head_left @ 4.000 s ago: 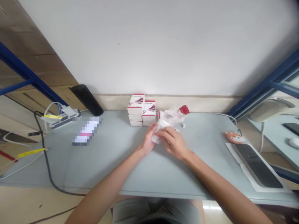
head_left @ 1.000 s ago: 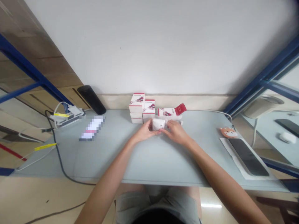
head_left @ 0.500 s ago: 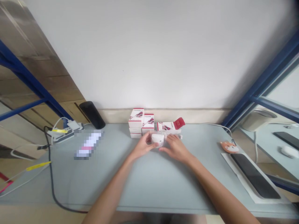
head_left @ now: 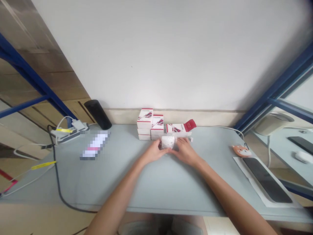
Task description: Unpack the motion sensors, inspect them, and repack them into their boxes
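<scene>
with both hands we are holding the case [head_left: 167, 142] low in front of us, in its clear wrap [head_left: 175, 141], near the far side of the table [head_left: 168, 186]. our left hand [head_left: 154, 151] is clamping on the case, the thumb lying along its near edge. our right hand [head_left: 185, 150] is touching its near right corner with the thumb, while the fingers are curling beside it; we cannot tell whether they are pinching the wrap.

just behind, boxes [head_left: 145, 118] are standing stacked to the left, and an open box [head_left: 174, 128] is lying to the right, its red flap [head_left: 190, 125] sticking up. a small white bit [head_left: 191, 139] is sitting beside our right fingers.

farther left, a black cylinder [head_left: 98, 114] is standing near a power strip [head_left: 70, 133], with a pixelated slab [head_left: 95, 147] lying in front. farther right, a phone [head_left: 266, 179] is resting on a white sheet [head_left: 249, 174], and an orange fox pouch [head_left: 241, 150] is lying just beyond.
</scene>
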`<state>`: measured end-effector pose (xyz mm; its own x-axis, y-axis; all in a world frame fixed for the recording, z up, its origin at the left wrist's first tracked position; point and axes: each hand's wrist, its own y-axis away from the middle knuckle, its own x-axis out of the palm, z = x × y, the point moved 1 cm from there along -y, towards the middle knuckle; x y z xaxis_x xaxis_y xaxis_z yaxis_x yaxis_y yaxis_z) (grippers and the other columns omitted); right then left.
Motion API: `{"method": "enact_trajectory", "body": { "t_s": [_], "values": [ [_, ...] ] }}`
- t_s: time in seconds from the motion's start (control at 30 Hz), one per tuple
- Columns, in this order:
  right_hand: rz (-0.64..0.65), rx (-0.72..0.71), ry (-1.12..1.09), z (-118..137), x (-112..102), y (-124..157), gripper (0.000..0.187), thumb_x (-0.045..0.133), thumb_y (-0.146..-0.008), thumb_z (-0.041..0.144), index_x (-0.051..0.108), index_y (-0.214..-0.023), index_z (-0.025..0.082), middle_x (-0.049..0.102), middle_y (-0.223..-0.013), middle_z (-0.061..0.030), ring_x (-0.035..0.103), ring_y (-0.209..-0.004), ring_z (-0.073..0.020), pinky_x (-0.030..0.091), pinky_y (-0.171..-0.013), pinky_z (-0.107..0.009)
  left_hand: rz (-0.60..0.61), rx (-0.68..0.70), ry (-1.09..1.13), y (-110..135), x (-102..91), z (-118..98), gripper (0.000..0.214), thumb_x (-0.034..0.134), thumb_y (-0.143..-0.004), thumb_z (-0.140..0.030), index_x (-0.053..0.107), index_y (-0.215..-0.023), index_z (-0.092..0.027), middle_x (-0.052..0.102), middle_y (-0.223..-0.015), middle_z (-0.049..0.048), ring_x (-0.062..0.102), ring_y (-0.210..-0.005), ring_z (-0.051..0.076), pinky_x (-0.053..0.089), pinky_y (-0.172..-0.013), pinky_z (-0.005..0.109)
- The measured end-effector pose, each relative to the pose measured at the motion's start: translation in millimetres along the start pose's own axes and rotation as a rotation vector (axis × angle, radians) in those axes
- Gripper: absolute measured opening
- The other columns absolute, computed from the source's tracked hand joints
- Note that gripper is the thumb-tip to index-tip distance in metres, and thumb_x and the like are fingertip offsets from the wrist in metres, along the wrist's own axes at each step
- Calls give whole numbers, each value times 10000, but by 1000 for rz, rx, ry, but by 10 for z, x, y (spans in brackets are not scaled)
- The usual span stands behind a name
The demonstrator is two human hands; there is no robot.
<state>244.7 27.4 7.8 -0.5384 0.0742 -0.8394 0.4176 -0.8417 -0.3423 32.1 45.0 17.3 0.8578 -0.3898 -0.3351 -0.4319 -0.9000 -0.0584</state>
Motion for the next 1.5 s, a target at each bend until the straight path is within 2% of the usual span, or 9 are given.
{"method": "enact_trajectory", "body": {
  "t_s": [0.43,0.57,0.73,1.13,1.3,1.5],
  "values": [
    [-81,2,110,-138,101,51,262,601,-1012,439,647,-1115,202,751,-1003,-111,634,-973,-310,396,-973,-487,-103,14,1,-2,199,131,532,795,-856,-484,641,-1288,-216,745,-1293,107,689,-1192,313,543,-1032,440],
    [-92,-5,127,-136,84,48,238,597,-1003,434,665,-1079,219,753,-972,-104,633,-965,-317,403,-964,-491,-122,56,20,-7,229,160,504,792,-865,-460,632,-1279,-221,742,-1285,103,691,-1179,304,534,-1052,446],
    [-109,-4,155,-110,53,46,211,589,-1001,420,670,-1031,227,751,-927,-95,633,-957,-316,407,-951,-481,-118,54,23,-4,231,152,517,791,-867,-470,624,-1297,-237,735,-1303,97,683,-1199,311,537,-1041,446],
    [-135,-20,184,-147,54,66,215,609,-997,432,675,-1027,230,759,-993,-95,634,-987,-306,412,-938,-473,-89,131,51,-3,238,175,538,780,-884,-431,579,-1339,-227,702,-1367,115,653,-1276,303,514,-1091,437],
    [-144,-31,193,-145,37,65,236,601,-1001,457,683,-1001,237,758,-970,-100,644,-983,-314,426,-909,-470,-95,138,40,-7,231,157,501,781,-881,-416,594,-1304,-226,716,-1332,111,668,-1240,298,522,-1070,428],
    [-160,-54,184,-133,21,81,260,574,-1022,461,690,-1060,231,765,-980,-98,647,-982,-311,429,-915,-477,-100,110,0,12,211,125,489,804,-858,-433,622,-1262,-228,737,-1283,103,681,-1207,305,525,-1067,428]
  ]
}}
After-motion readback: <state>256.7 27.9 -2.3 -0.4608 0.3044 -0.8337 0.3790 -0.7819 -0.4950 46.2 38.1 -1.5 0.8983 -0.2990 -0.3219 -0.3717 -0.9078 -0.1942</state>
